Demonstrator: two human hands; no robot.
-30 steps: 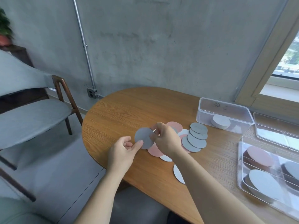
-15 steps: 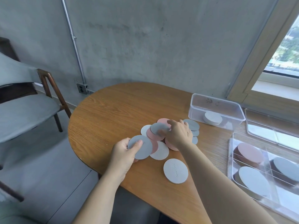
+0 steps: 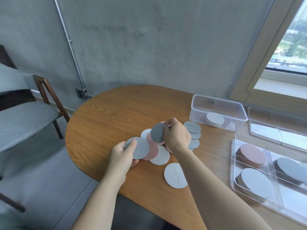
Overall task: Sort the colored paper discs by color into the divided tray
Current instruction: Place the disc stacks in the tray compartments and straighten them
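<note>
Head view: left hand (image 3: pixel 123 156) gripping light grey disc (image 3: pixel 140 151), right hand (image 3: pixel 177 135) pinching dark grey disc (image 3: pixel 157 132); divided tray (image 3: pixel 233 163) rightward, nearest right hand.

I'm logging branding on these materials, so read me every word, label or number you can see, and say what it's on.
Nothing reads clearly.
Lone white disc: embossed cursive, too blurred to read.
White disc in the pile, gray disc, blue-gray disc in the left hand: faint script, unreadable.
Clear box: dark scribble on its wall, illegible.
</note>
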